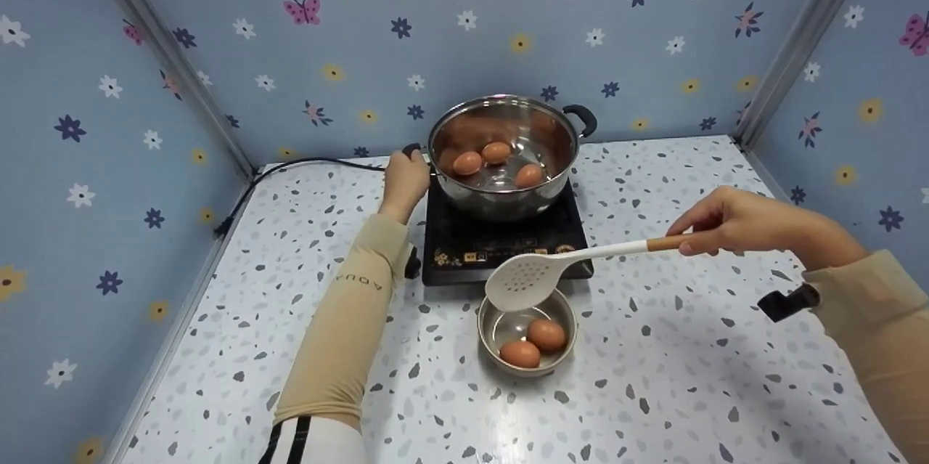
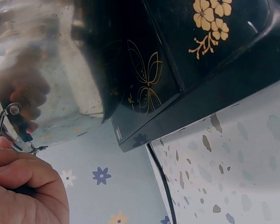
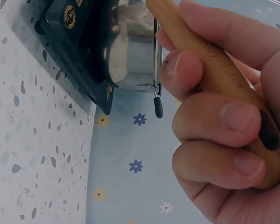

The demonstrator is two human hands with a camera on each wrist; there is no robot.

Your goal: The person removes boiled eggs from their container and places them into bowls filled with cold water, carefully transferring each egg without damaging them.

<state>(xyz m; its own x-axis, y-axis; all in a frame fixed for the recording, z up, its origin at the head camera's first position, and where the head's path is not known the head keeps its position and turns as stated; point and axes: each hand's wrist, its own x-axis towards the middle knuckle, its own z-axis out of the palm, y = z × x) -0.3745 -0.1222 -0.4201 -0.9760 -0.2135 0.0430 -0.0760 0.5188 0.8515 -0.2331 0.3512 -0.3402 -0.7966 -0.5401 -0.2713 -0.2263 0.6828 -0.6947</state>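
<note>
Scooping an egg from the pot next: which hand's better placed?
Likely the right: the right hand holds the empty slotted spoon. The left hand grips one handle of the pot, so it seems better suited to steadying.

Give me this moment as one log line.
left hand: grips pot handle | right hand: holds slotted spoon, empty | pot: three eggs | bowl: two eggs

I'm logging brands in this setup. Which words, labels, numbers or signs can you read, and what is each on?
"AQUA", apparently: left sleeve; not fully sharp.
Engraved letters on the spoon handle: too faint to read surely.
Panel labels on the cooker: too small to read.
Round badge on the cooker: too blurred to read.
</note>
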